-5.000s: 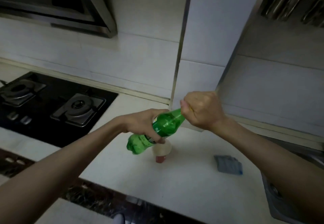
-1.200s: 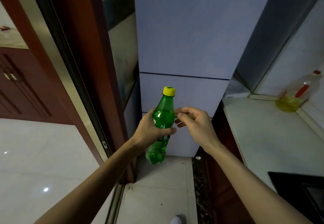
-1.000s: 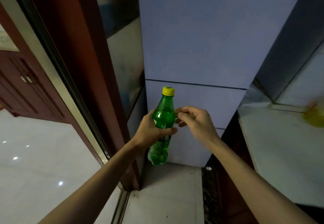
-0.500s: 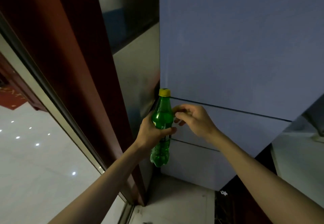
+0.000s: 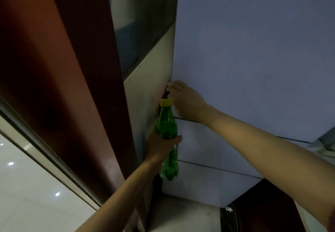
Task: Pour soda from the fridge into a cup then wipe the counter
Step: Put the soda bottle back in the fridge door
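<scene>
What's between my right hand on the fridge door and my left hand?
Head view: the bottle top with its yellow cap. The left hand grips the bottle lower down; the right hand holds the fridge door edge above it.

Ahead I see the upper fridge door (image 5: 253, 50) shut flat, with only a dark slit between its left edge and the beige side panel (image 5: 148, 94). My right hand (image 5: 184, 101) hooks its fingers into that slit. The green soda bottle (image 5: 167, 128), gripped in my left hand (image 5: 159, 146), stands just below.
</scene>
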The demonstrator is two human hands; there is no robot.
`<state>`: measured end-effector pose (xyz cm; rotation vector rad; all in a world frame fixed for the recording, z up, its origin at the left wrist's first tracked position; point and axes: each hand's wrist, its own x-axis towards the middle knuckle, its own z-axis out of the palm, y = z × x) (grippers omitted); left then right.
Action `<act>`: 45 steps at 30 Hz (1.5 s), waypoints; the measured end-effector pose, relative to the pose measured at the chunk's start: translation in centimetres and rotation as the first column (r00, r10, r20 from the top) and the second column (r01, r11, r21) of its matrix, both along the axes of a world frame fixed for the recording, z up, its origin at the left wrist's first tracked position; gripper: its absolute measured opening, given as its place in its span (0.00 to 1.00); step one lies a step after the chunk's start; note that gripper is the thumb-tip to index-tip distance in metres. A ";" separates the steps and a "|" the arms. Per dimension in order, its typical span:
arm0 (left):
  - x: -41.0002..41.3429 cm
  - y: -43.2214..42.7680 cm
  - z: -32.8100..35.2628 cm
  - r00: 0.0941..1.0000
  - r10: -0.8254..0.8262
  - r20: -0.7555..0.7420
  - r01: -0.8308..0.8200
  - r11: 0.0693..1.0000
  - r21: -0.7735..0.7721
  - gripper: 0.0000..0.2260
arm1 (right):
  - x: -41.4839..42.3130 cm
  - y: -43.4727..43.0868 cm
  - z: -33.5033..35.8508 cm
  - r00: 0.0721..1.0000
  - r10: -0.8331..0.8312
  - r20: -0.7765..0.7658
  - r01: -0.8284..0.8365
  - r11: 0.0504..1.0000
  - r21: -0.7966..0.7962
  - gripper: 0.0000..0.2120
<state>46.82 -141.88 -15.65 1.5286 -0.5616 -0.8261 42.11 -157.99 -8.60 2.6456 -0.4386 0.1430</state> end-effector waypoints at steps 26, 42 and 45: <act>-2.0 6.2 0.4 0.985 0.170 0.028 -0.170 0.985 0.002 0.20 | 1.2 6.0 -0.8 0.929 -0.200 0.312 0.144 0.970 0.194 0.10; -7.4 16.7 0.7 0.981 0.110 0.157 -0.115 0.993 0.021 0.24 | -14.0 22.5 0.1 0.984 0.110 -0.140 -0.137 0.970 -0.201 0.05; -7.8 16.9 0.8 0.986 0.034 0.162 -0.035 0.999 0.002 0.24 | -16.8 24.8 -0.4 0.993 0.094 -0.070 -0.105 0.979 -0.175 0.04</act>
